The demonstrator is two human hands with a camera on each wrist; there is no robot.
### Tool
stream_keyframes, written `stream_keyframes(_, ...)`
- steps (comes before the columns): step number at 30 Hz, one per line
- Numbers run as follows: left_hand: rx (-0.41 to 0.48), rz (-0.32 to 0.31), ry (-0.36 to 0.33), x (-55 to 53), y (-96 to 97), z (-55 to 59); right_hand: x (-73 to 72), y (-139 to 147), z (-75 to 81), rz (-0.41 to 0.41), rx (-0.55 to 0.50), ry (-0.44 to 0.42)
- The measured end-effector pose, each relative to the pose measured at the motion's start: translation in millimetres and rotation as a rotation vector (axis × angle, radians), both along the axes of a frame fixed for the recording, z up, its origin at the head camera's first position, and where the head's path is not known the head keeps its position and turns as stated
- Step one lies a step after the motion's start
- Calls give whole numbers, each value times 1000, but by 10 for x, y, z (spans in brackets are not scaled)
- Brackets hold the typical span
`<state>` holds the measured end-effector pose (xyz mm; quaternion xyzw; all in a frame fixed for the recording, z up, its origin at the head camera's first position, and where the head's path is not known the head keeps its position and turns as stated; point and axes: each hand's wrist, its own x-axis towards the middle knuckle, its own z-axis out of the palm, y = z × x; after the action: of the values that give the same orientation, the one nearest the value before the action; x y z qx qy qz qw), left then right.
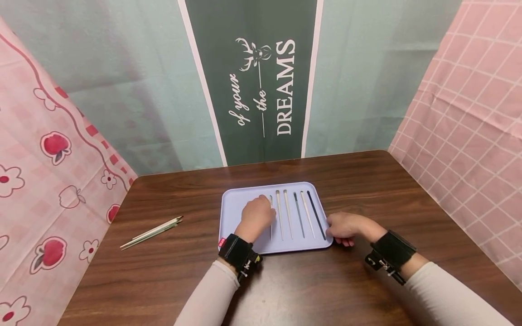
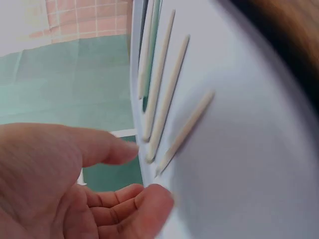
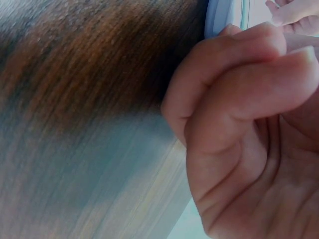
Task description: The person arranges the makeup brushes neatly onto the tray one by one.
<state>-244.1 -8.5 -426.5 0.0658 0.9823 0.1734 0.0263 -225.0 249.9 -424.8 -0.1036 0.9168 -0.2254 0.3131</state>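
A lavender tray (image 1: 240,192) holds several slim makeup brushes in a loose row, among them a black brush (image 1: 316,215) at its right side. My left hand (image 1: 257,217) is over the tray's left half, beside the leftmost brush (image 1: 271,228). In the left wrist view, a gap shows between thumb and fingertips, close to the near end of a pale brush handle (image 2: 185,132). At the tray's right edge, my right hand (image 1: 346,226) grips the rim near the front corner. Its fingers (image 3: 234,99) are curled in the right wrist view, with the tray rim (image 3: 218,20) partly hidden behind them.
On the brown wooden table (image 1: 171,280), a small bunch of brushes (image 1: 152,232) lies left of the tray. Green curtain cloth (image 1: 142,113) hangs along the back. Pink patterned cloths (image 1: 469,136) border both sides.
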Motion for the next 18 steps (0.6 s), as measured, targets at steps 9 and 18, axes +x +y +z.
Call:
stream_keyframes(9,-152,6,32,72,-375,138,10,-4,-2,-6,-11,-6)
stream_keyframes(18,-205,20,19,187,-754,172,8,3,-2,5,-4,-12)
